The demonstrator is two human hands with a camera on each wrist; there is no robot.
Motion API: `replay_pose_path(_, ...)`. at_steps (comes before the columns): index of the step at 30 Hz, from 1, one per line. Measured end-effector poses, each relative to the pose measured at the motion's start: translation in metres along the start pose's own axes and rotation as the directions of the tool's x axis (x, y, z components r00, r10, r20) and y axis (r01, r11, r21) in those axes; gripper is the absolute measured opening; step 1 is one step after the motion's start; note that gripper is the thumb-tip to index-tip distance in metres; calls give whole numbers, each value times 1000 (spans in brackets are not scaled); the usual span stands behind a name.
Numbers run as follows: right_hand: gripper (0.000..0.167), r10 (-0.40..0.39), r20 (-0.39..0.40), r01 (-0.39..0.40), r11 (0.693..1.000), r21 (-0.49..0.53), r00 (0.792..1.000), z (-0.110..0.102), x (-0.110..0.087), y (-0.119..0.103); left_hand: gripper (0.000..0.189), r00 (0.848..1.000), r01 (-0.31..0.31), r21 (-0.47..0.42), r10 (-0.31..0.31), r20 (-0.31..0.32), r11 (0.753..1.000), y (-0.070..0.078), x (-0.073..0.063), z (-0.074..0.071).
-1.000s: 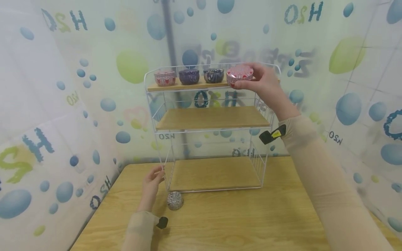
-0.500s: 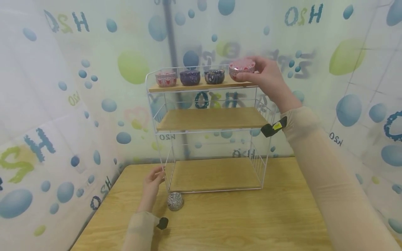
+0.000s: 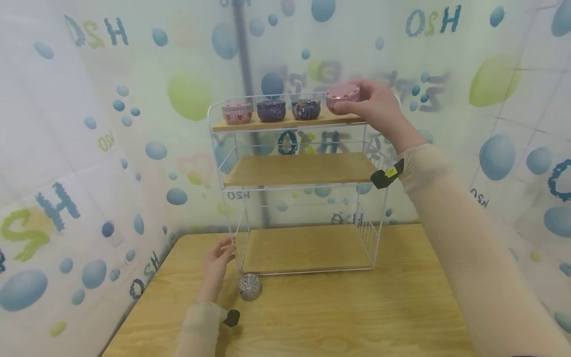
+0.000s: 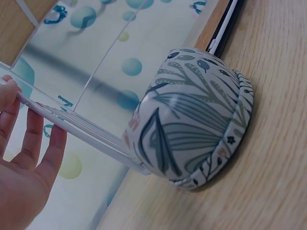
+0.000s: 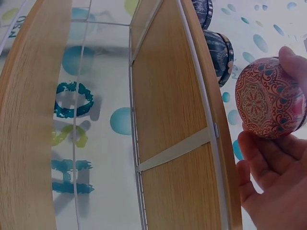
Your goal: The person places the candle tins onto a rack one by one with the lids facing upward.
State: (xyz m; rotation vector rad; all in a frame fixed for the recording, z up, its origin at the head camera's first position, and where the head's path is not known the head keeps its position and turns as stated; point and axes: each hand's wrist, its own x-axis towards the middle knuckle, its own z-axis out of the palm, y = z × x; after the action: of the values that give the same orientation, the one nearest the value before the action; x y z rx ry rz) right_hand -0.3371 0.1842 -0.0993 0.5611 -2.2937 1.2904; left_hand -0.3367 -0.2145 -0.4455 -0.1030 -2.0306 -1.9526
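Observation:
My right hand pinches a round pink tin with red hearts by its sides, over the right part of the rack's top shelf. In the right wrist view, the red patterned base of this pink tin shows, with a gap to the shelf board. My left hand holds the front left post of the white wire rack, thumb and fingers around the wire in the left wrist view. Beside it on the table, a grey leaf-patterned tin lies bottom up at the rack's front left corner.
On the top shelf, a pink heart tin, a purple tin and a dark blue patterned tin stand in a row. Below are two wooden shelves, the middle shelf and bottom shelf. The rack stands on a wooden table.
My right hand has raised the pink tin a little and moved it back over the top shelf, its lid now more level. The left hand keeps its place on the post.

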Motion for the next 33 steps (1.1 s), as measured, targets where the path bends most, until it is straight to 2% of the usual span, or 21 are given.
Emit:
replay_pose_path(8, 59, 30, 9, -29, 996, -79, 1000, 2, 6, -2, 31, 1000, -10, -20, 10, -8, 1000, 0, 0, -1)
replay_pose_path(14, 50, 58, 0, -58, 996, -68, 998, 3, 8, -1, 29, 999, -36, 8, 36, -15, 999, -1, 1, -1)
replay_pose_path(21, 42, 87, 8, -86, 994, -67, 996, 2, 9, 2, 28, 1000, -28, 6, 28, -7, 1000, -3, 1, 0)
replay_pose_path(33, 51, 126, 7, -123, 973, -195, 992, 1, 13, 2, 28, 1000, -30, -9, 30, -9, 1000, -3, 1, -1)
